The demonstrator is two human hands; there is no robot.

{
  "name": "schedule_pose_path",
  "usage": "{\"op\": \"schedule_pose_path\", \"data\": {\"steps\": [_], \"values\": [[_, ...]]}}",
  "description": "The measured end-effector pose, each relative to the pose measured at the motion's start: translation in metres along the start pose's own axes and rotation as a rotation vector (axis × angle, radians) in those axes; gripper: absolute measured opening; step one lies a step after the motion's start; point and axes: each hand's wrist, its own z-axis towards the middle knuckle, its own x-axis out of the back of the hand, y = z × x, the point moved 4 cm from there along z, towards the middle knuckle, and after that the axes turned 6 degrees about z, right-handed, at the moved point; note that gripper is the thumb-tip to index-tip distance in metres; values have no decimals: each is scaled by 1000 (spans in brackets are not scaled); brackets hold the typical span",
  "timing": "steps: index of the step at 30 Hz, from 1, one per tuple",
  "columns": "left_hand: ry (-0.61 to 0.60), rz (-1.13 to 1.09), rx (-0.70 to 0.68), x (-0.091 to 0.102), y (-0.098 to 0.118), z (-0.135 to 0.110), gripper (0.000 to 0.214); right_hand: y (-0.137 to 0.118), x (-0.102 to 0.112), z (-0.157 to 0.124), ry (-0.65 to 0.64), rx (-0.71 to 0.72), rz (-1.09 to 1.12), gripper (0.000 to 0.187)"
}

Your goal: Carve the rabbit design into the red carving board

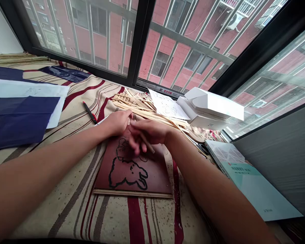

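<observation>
A dark red-brown board (152,176) with a black animal outline lies on the striped cloth in front of me. My left hand (118,122) rests curled at the board's far left corner, fingers closed against its edge. My right hand (146,135) hovers over the upper part of the drawing, fingers pinched round a thin wooden-handled tool (147,144) whose shaft points down to the right. The hand is a little smeared by motion. The tool's tip is hidden under my fingers.
A red and black pen (89,112) lies left of my left hand. Wooden strips (142,106) and a sketch sheet (167,106) sit behind. White boxes (210,108) stand by the window, a teal book (254,183) at right, blue and white papers (22,112) at left.
</observation>
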Motion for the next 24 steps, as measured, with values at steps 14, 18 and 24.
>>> {"op": "schedule_pose_path", "data": {"steps": [14,18,24], "values": [[-44,41,38,3,11,-2,42,-29,2,13,477,702,58,55],[-70,82,21,2,11,-1,38,-26,-4,36,529,763,17,59],[-46,89,-58,-7,3,3,32,-27,-3,42,584,721,17,56]]}}
